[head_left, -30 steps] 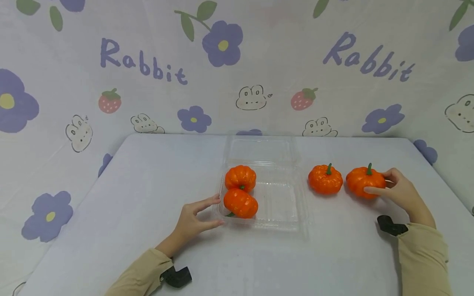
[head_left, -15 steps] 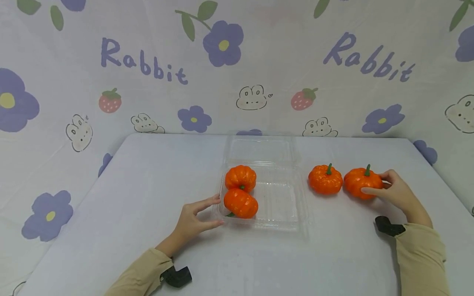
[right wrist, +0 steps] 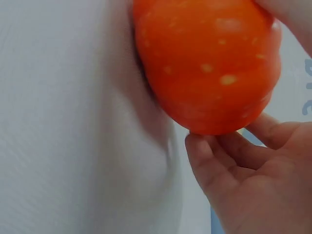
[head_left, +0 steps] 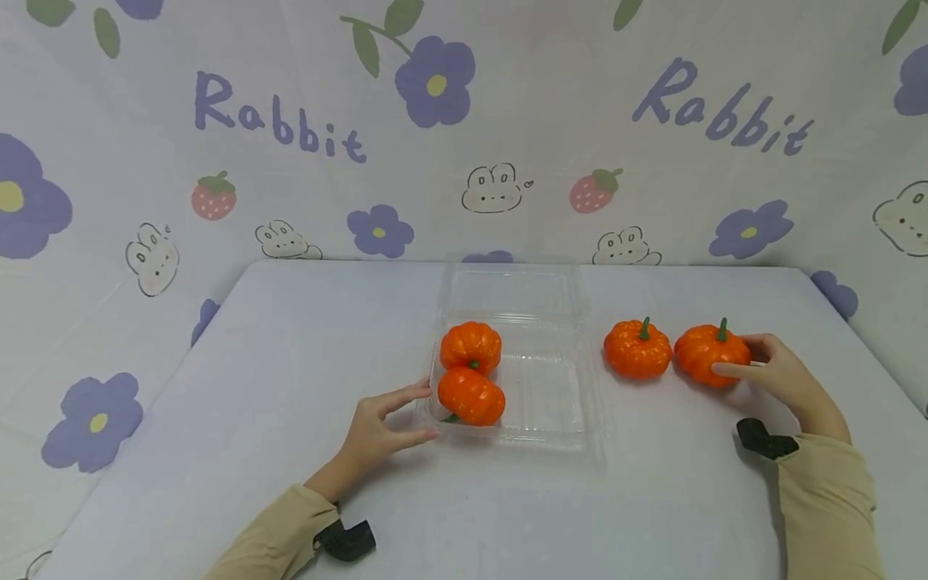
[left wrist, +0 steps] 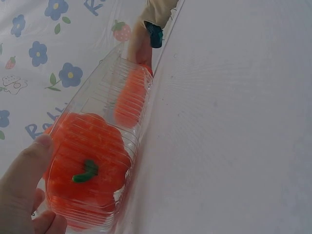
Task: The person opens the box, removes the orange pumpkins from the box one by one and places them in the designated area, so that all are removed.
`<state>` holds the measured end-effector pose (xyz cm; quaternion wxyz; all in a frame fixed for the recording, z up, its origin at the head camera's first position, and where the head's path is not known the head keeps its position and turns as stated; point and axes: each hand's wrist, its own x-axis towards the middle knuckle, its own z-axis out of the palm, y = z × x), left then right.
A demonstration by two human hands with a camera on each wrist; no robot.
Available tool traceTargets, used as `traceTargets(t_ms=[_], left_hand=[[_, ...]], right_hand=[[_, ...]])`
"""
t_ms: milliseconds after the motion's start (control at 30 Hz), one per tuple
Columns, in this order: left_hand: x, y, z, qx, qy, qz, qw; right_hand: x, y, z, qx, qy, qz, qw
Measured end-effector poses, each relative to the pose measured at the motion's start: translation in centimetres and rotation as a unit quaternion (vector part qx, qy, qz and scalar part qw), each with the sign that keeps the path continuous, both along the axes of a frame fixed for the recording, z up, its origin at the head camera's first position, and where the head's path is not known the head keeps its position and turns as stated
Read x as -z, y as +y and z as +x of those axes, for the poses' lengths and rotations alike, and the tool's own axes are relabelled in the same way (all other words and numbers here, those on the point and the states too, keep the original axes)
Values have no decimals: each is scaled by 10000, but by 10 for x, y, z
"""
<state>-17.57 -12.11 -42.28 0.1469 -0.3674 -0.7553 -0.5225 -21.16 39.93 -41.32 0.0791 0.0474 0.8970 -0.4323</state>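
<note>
A clear plastic clamshell box (head_left: pixel 540 395) lies with its lid folded back. Inside, on its left side, two small orange pumpkins sit one behind the other: the rear pumpkin (head_left: pixel 471 346) and the front pumpkin (head_left: pixel 473 398), tipped with its green stem toward the left corner. My left hand (head_left: pixel 370 431) spans the box's front left corner, thumb and fingers against its walls. On the right, my right hand (head_left: pixel 786 383) grips another pumpkin (right wrist: pixel 209 68), thumb in front and fingers round the back. Close to its left stands an upright pumpkin (head_left: pixel 638 350).
The box's transparent lid (head_left: pixel 511 292) lies toward the back of the white table (head_left: pixel 326 322). Behind the table hangs a patterned cloth (head_left: pixel 544 97) with flowers, rabbits and strawberries. A black wrist mount (head_left: pixel 346 541) sits under the left sleeve.
My right hand and its pumpkin have shifted slightly left, nearer the upright pumpkin. My left hand and the box stay where they were.
</note>
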Motion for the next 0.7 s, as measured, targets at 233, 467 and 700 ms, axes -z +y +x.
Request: traceTargets(t_ms=[233, 467, 700], left_hand=[[1, 0, -1, 19, 88, 8, 10000], [0, 0, -1, 43, 46, 61, 10000], [-1, 0, 0, 32, 48, 59, 10000]], right_hand=[[-3, 0, -1, -207, -51, -70, 9997], [-2, 3, -3, -295, -76, -237, 9993], [8, 13, -9, -349, -42, -433, 9984]])
